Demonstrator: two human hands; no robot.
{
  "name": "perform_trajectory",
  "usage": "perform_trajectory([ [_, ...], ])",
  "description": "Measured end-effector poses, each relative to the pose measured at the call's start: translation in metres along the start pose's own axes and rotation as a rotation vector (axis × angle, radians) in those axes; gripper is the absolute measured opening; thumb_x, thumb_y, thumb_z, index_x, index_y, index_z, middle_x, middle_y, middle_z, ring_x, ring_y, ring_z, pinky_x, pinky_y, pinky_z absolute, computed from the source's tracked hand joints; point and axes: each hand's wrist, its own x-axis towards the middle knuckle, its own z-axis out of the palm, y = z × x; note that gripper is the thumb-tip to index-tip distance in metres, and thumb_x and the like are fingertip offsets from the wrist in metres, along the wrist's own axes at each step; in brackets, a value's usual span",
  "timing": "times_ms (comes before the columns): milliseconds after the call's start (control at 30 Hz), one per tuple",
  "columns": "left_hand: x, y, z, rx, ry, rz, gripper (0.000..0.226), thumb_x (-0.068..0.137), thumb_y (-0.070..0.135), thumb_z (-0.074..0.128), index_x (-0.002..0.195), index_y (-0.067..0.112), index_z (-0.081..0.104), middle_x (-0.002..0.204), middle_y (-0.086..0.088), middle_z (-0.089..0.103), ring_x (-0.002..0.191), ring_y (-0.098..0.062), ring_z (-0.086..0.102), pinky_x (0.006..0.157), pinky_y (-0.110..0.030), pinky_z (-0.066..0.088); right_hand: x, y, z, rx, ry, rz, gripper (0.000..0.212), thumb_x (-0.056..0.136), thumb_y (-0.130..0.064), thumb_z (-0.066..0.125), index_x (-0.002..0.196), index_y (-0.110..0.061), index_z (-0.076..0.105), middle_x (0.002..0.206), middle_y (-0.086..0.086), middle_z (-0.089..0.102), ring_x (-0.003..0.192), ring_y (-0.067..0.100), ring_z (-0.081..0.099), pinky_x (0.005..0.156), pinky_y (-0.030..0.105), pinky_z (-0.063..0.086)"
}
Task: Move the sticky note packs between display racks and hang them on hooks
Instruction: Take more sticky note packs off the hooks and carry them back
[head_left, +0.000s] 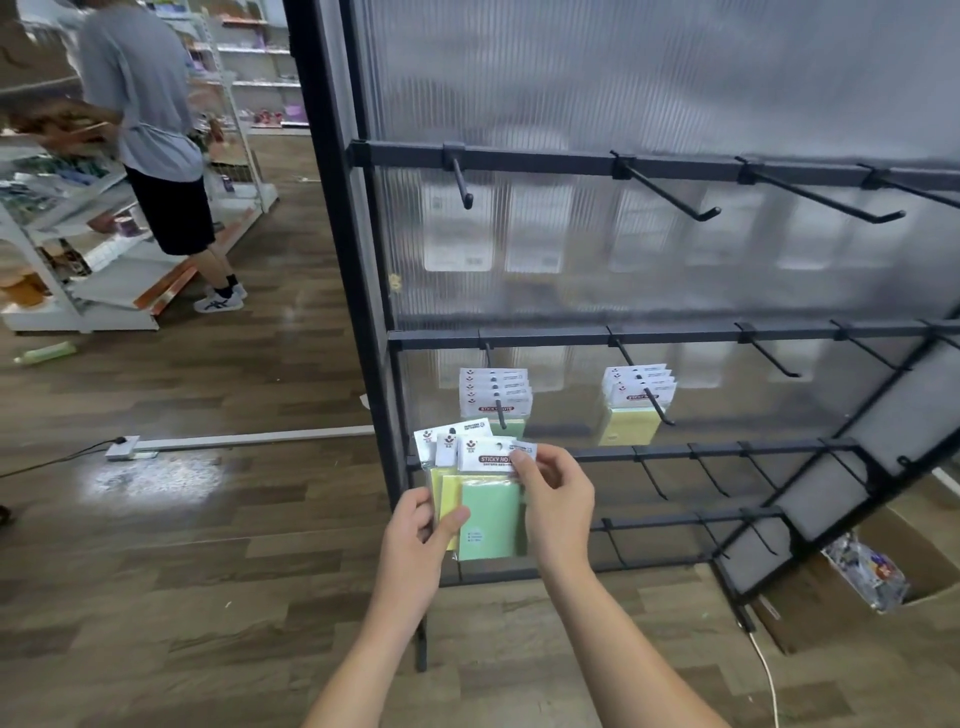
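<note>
Several sticky note packs (480, 491) sit fanned in the left hand (415, 540), its fingers curled round them, just below the loaded hook (500, 410). The right hand (553, 499) pinches the front pack's header — apparently singling it out. Next: align its hole with a hook tip.

Head-worn wide view, looking forward and down, close to display rack (649, 332) (single camera)
</note>
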Motion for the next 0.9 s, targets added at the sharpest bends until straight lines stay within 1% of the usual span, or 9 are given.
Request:
perform_trajectory([
  [133, -0.004, -0.001, -0.009, 0.032, 0.018, 0.024, 0.013, 0.092, 0.008, 0.064, 0.102, 0.016, 0.059, 0.093, 0.007, 0.076, 0.087, -0.010, 0.071, 0.075, -0.021, 0.053, 0.002, -0.003, -0.001, 0.033, 0.080, 0.013, 0.003, 0.092, -0.021, 0.069, 0.092, -0.018, 0.068, 0.081, -0.003, 0.073, 0.072, 0.005, 0.064, 0.062, 0.016, 0.048],
  [200, -0.004, -0.004, -0.017, 0.047, 0.047, 0.027, 0.013, 0.092, 0.013, 0.065, 0.103, 0.018, 0.059, 0.092, 0.006, 0.076, 0.088, -0.012, 0.070, 0.079, -0.026, 0.054, 0.005, -0.006, -0.003, 0.038, 0.056, -0.016, 0.004, 0.093, -0.020, 0.068, 0.094, -0.016, 0.068, 0.083, -0.001, 0.073, 0.072, 0.004, 0.064, 0.062, 0.015, 0.047],
  [267, -0.004, -0.006, -0.023, 0.071, 0.072, 0.037, 0.014, 0.092, 0.019, 0.066, 0.105, 0.019, 0.059, 0.092, 0.000, 0.075, 0.089, -0.018, 0.069, 0.084, -0.037, 0.055, 0.006, -0.009, -0.001, 0.024, 0.028, -0.063, 0.003, 0.094, -0.019, 0.067, 0.095, -0.016, 0.067, 0.086, 0.001, 0.072, 0.074, 0.005, 0.063, 0.064, 0.014, 0.048],
  [300, -0.004, -0.006, -0.025, 0.077, 0.075, 0.044, 0.015, 0.092, 0.020, 0.066, 0.105, 0.019, 0.059, 0.091, -0.002, 0.075, 0.089, -0.021, 0.069, 0.085, -0.041, 0.053, 0.006, -0.010, 0.001, 0.008, 0.024, -0.080, 0.003, 0.094, -0.019, 0.067, 0.096, -0.017, 0.067, 0.086, 0.001, 0.071, 0.074, 0.006, 0.062, 0.065, 0.014, 0.047],
  [367, -0.004, -0.005, -0.026, 0.089, 0.069, 0.052, 0.015, 0.092, 0.021, 0.065, 0.105, 0.019, 0.058, 0.091, -0.002, 0.074, 0.089, -0.022, 0.068, 0.085, -0.043, 0.053, 0.007, -0.010, 0.005, -0.023, 0.038, -0.098, 0.004, 0.094, -0.023, 0.067, 0.096, -0.019, 0.067, 0.085, 0.001, 0.070, 0.074, 0.007, 0.060, 0.067, 0.018, 0.047],
  [500, -0.003, -0.004, -0.029, 0.093, 0.058, 0.053, 0.015, 0.093, 0.021, 0.065, 0.106, 0.020, 0.058, 0.093, 0.003, 0.075, 0.091, -0.017, 0.069, 0.087, -0.042, 0.054, 0.011, -0.011, 0.009, -0.047, 0.062, -0.104, 0.005, 0.094, -0.028, 0.066, 0.096, -0.023, 0.066, 0.086, -0.001, 0.069, 0.078, 0.011, 0.060, 0.070, 0.027, 0.048],
  [633, -0.002, -0.003, -0.034, 0.080, 0.041, 0.049, 0.014, 0.093, 0.018, 0.064, 0.107, 0.018, 0.058, 0.097, 0.007, 0.075, 0.092, -0.011, 0.070, 0.087, -0.036, 0.054, 0.012, -0.014, 0.016, -0.089, 0.083, -0.112, 0.004, 0.093, -0.028, 0.066, 0.094, -0.024, 0.065, 0.085, -0.004, 0.066, 0.077, 0.009, 0.057, 0.069, 0.026, 0.046],
  [767, 0.002, -0.003, -0.042, 0.070, 0.043, 0.046, 0.014, 0.093, 0.015, 0.064, 0.106, 0.019, 0.058, 0.096, 0.007, 0.076, 0.092, -0.013, 0.071, 0.085, -0.035, 0.053, 0.013, -0.020, 0.026, -0.106, 0.123, -0.111, 0.006, 0.093, -0.025, 0.066, 0.089, -0.027, 0.063, 0.079, -0.009, 0.063, 0.071, 0.003, 0.052, 0.067, 0.023, 0.042],
  [900, 0.005, -0.002, -0.050, 0.084, 0.032, 0.054, 0.013, 0.094, 0.013, 0.063, 0.105, 0.018, 0.058, 0.093, 0.007, 0.076, 0.088, -0.014, 0.071, 0.083, -0.035, 0.055, 0.008, -0.020, 0.029, -0.106, 0.153, -0.136, 0.005, 0.092, -0.026, 0.067, 0.090, -0.024, 0.062, 0.078, -0.010, 0.060, 0.073, 0.007, 0.051, 0.068, 0.026, 0.043],
])
